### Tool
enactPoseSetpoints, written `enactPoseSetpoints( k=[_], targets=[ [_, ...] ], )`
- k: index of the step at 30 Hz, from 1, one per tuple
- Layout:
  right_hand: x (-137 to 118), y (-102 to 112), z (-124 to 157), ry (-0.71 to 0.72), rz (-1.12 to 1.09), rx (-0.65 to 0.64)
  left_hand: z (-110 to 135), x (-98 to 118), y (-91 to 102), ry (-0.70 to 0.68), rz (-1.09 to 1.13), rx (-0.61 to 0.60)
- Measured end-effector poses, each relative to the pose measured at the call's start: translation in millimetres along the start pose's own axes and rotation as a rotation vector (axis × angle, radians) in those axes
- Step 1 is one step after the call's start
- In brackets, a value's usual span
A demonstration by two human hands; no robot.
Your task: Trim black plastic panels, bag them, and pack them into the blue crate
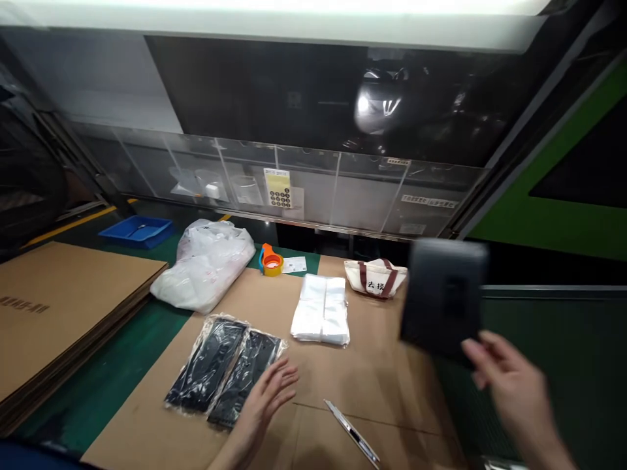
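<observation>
My right hand (pixel 509 372) grips the lower edge of a flat black rectangular piece (pixel 435 294), raised upright at the right side of the table and slightly blurred. Fingers spread and holding nothing, my left hand (pixel 272 391) hovers beside two black flat items in clear plastic bags (pixel 215 365); it overlaps the right-hand one in view. A utility knife (pixel 353 434) lies on the cardboard between my hands. Beyond it rests a stack of clear plastic bags (pixel 321 310).
Stacked cardboard sheets (pixel 73 294) fill the left. Farther back are a blue tray (pixel 137 232), a white plastic bag bundle (pixel 206 264), a tape dispenser (pixel 271 261) and a small canvas pouch (pixel 376 279). Transparent bins (pixel 313 189) line the back.
</observation>
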State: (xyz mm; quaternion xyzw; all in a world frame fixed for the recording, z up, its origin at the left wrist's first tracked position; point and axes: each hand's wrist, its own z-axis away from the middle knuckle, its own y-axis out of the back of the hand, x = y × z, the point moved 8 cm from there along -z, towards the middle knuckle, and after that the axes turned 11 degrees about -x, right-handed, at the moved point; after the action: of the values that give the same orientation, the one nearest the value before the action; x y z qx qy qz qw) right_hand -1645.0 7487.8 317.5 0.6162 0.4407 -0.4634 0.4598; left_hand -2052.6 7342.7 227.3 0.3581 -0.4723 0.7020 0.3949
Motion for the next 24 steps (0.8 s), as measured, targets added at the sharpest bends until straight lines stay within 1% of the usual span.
enactPoseSetpoints(
  k=[1,2,3,4,5,6,7,8,9,10,11,12,13,15,18,22,24],
  targets=[
    [3,-41,29,-0.082,-0.039,-0.186,-3,7,-23.1,-0.029,0.011,-0.082],
    [4,-77,58,-0.127,-0.111,-0.328,-4,13,-41.5,-0.058,0.023,-0.139],
    [4,-108,84,-0.155,-0.159,-0.467,-5,18,-55.7,-0.087,0.029,-0.188],
    [4,-137,108,-0.169,-0.173,-0.633,-5,22,-63.6,-0.118,0.039,-0.207],
    [5,-161,129,-0.171,-0.195,-0.798,-4,25,-65.8,-0.131,0.055,-0.202],
    [11,-181,146,-0.189,-0.223,-0.961,-4,27,-63.8,-0.131,0.077,-0.186],
    [20,-193,158,-0.208,-0.239,-1.080,-3,28,-58.7,-0.119,0.114,-0.161],
    [35,-201,164,-0.226,-0.228,-1.140,-1,29,-52.6,-0.094,0.162,-0.140],
    [54,-204,163,-0.250,-0.187,-1.134,1,29,-47.5,-0.061,0.216,-0.130],
    [76,-201,156,-0.243,-0.096,-1.033,4,31,-43.8,-0.030,0.273,-0.128],
    [97,-197,149,-0.229,0.044,-0.919,8,33,-42.2,-0.001,0.326,-0.132],
    [118,-196,147,-0.242,0.122,-0.852,12,36,-42.6,0.027,0.375,-0.139],
    [135,-196,148,-0.249,0.181,-0.805,17,38,-45.0,0.050,0.415,-0.148],
    [162,-198,155,-0.276,0.247,-0.763,28,45,-52.9,0.073,0.468,-0.167],
    [179,-202,166,-0.306,0.291,-0.750,45,50,-66.0,0.094,0.552,-0.186],
    [186,-209,168,-0.337,0.266,-0.781,60,48,-78.9,0.143,0.786,-0.229],
    [188,-212,164,-0.347,0.230,-0.795,64,45,-82.0,0.162,0.851,-0.254]
  ],
)
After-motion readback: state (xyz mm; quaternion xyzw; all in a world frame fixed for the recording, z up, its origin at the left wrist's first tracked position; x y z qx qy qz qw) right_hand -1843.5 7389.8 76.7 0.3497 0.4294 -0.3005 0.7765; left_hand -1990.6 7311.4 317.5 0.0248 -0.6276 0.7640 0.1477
